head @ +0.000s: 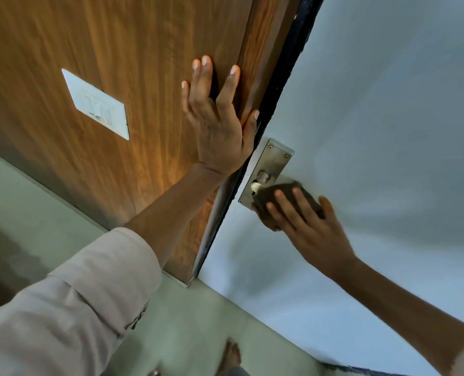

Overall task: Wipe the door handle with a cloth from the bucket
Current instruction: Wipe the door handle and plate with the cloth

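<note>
Right hand [304, 221] at centre right of the frame, fingers curled over a dark cloth [277, 198] and clasping it around the door handle [262, 178], lever hidden beneath the wad. Steel backplate [273, 158] with two screws showing above, fixed to the pale door [374, 104]. Left hand [217, 123] at upper centre, released, holding nothing, fingers spread and palm pressed flat against the wood panel [117, 77] beside the dark door edge, thumb toward the gap; arm extended, beige sleeve [70, 308] rolled to the forearm. White switch plate [96, 104] at upper left. Cloth likely soft, light, perhaps damp, moulding readily round the lever; best gripped bunched in the palm, wrapped over the bar. Handle rigid, smooth, probably slick when wet. Bucket out of view. Bare foot [231, 356] on the floor at bottom centre.
</note>
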